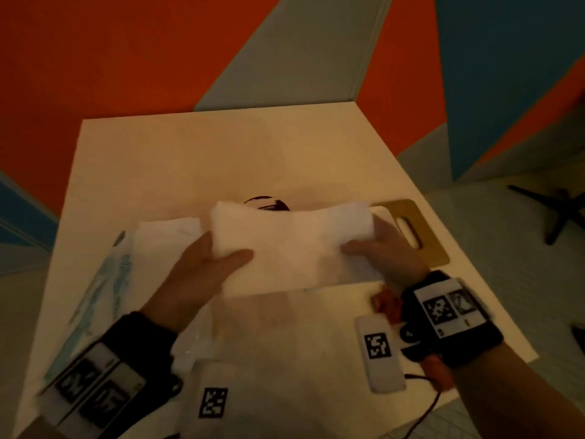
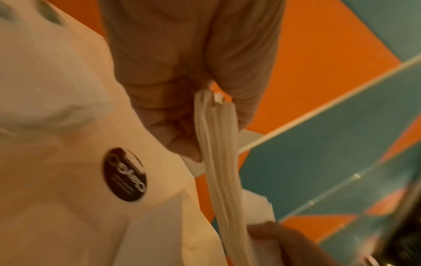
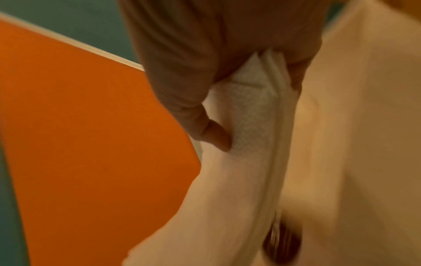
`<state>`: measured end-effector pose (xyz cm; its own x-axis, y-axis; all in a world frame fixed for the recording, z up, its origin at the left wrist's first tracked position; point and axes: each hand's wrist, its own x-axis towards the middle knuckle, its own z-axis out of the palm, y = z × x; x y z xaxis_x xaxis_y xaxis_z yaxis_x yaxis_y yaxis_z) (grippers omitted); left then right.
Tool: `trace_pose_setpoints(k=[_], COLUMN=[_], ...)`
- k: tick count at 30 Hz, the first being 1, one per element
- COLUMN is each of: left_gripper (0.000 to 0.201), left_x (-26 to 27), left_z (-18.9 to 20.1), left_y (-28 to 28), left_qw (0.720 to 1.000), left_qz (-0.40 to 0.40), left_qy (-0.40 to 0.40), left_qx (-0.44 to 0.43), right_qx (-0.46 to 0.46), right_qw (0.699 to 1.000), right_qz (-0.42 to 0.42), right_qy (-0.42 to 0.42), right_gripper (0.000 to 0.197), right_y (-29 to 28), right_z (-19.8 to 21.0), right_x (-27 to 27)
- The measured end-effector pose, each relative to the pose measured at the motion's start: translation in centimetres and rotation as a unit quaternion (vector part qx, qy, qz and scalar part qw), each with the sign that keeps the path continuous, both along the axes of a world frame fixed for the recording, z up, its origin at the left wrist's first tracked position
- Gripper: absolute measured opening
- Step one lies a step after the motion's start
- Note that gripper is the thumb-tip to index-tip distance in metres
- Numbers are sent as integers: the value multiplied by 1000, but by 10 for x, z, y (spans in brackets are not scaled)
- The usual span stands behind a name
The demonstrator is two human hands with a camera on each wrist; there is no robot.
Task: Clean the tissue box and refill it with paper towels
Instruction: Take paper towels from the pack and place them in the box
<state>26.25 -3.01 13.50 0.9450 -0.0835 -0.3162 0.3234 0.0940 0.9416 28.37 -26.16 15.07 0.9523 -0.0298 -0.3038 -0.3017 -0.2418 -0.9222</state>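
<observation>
Fingers (image 2: 182, 126) of a person's left hand (image 1: 196, 277) are curling around one end of a stack of white paper towels (image 1: 285, 245), thumb lying on top and the rest tucked beneath, as the stack is being held just above a white tabletop (image 1: 190, 153). At the far left of the tabletop, a crumpled plastic wrapper (image 1: 107, 280) printed in pale blue is lying beside a second pile of white towels (image 1: 164, 239). The held stack is showing as many thin folded sheets pressed together, their edges running in parallel lines in the left wrist view, and it is sagging slightly in the middle between the two hands. Behind it, a dark round sticker (image 2: 124, 173) with pale lettering is peeking out on the tabletop. Below the stack, a white rectangular surface (image 1: 285, 327) is spreading toward the camera; whether this is the tissue box cannot be told. To the right, the right hand (image 1: 386, 248) is gripping the other end of the towels, thumb pressing into the embossed top sheet in the right wrist view. Beyond it, a tan panel with an oval slot (image 1: 411, 229) is lying flat, and something reddish (image 1: 386, 302) is resting near the right wrist.
</observation>
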Motion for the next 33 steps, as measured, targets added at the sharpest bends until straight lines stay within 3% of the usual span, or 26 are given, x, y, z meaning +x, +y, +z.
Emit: trace_pose_setpoints(k=[2,4,8,9,11,13,16,18,21,24,26,28,30,33], left_gripper=[39,44,78,83,84,75,59,52,51,53,53,54,57,50], left_x=[16,32,47,48,49,48,50,53,58,59,57,56,55,50], left_z=[2,2,-9,-15,-28,-37,-44,-49,-56,-59,-60,-59,-55,-42], left_y=[-36,-71,-120,-127,-134,-139,-144,-148,-150,-148,-147,-148,-147,-123], left_qw=[997,981,928,898,837,795,764,723,661,632,629,651,709,817], left_qz=[-30,-38,-116,-145,-185,-198,-192,-186,-188,-191,-184,-175,-143,1], left_qy=[-55,-97,-130,-147,-166,-169,-148,-134,-119,-109,-101,-86,-86,-134], left_qx=[54,162,328,389,487,547,598,651,716,743,749,733,685,561], right_qx=[-144,-306,-458,-474,-459,-456,-466,-505,-524,-556,-584,-610,-622,-619], right_qw=[988,950,883,871,874,868,849,813,788,763,737,711,700,701], right_qz=[13,22,100,125,158,195,247,285,318,301,290,303,313,309], right_qy=[-51,-54,-26,-30,-21,-8,-22,-48,-64,-137,-180,-174,-158,-171], right_gripper=[42,53,66,67,71,76,77,76,77,79,64,39,27,23], right_y=[-30,-57,-82,-85,-89,-91,-93,-92,-91,-96,-102,-107,-107,-103], right_z=[8,6,-8,-13,-22,-33,-46,-50,-54,-55,-59,-63,-67,-67], right_x=[13,30,50,53,55,57,63,67,69,64,60,56,56,58])
